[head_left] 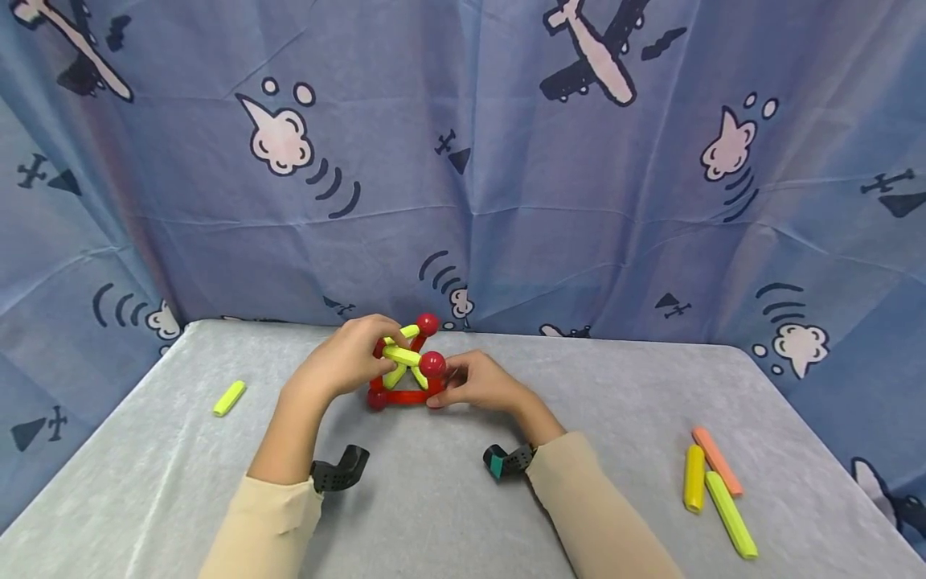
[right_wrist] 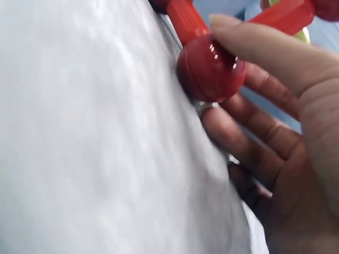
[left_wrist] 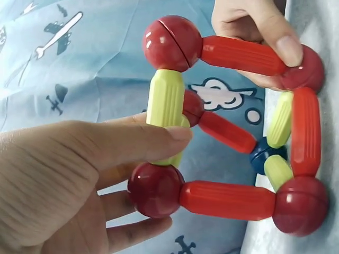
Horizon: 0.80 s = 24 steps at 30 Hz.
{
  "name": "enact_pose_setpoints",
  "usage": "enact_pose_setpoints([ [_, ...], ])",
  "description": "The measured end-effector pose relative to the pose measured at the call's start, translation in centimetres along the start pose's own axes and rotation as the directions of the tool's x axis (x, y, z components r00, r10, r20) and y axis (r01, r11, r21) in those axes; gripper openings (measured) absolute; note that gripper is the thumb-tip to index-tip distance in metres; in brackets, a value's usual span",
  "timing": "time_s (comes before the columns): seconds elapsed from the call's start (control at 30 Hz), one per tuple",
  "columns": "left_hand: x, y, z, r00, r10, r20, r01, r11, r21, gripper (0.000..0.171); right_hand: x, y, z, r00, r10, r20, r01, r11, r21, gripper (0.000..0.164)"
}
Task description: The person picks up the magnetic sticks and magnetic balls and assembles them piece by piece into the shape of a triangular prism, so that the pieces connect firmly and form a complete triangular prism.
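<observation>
Pinching the near top yellow rod (left_wrist: 164, 95) with left fingers (left_wrist: 139, 233) and the 5-o'clock red ball (right_wrist: 204, 74) with right fingers (right_wrist: 228, 127), prob to steady the rod-and-ball frame (head_left: 405, 397) near 12 o'clock on the tabletop (head_left: 434, 498).

Soft light puts small glints on the red balls (right_wrist: 205, 74); the right wrist view blurs the tablecloth (right_wrist: 95, 137).

No legible text, label, brand, number or sign anywhere
</observation>
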State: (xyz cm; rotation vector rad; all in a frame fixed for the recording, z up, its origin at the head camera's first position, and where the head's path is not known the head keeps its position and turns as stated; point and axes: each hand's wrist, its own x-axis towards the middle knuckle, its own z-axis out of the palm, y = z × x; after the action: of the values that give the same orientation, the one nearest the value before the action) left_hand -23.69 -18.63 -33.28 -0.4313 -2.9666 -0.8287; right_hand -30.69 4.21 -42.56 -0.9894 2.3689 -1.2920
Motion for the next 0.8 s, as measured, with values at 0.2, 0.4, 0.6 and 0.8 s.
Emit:
enact_pose_setpoints([
  [0.2, -0.5, -1.1, -0.9, 1.0, 0.006, -0.01, -0.006, 1.0, 0.002, 0.027, 0.4, -1.6, 0.9, 0.996, 0.022, 0.083, -0.023, 1.0, 0.009, 0.027],
  [0.4, -1.0, -2.1, -1.8, 0.996, -0.071, -0.05, 0.067, 0.994, -0.087, 0.043, 0.7, -1.9, 1.7, 0.999, 0.027, 0.017, -0.027, 1.0, 0.005, 0.018],
  [0.6, -0.6, -1.4, -1.4, 0.971, -0.24, 0.002, 0.239, 0.965, -0.111, 0.052, 1.1, -1.2, 2.7, 0.959, 0.123, -0.256, -0.128, 0.992, -0.001, 0.025],
  [0.8, -0.1, -1.0, -0.5, 0.966, -0.256, 0.031, 0.258, 0.961, -0.1, 0.064, 1.3, -1.1, 3.2, 0.956, 0.143, -0.258, -0.151, 0.988, -0.013, 0.053],
])
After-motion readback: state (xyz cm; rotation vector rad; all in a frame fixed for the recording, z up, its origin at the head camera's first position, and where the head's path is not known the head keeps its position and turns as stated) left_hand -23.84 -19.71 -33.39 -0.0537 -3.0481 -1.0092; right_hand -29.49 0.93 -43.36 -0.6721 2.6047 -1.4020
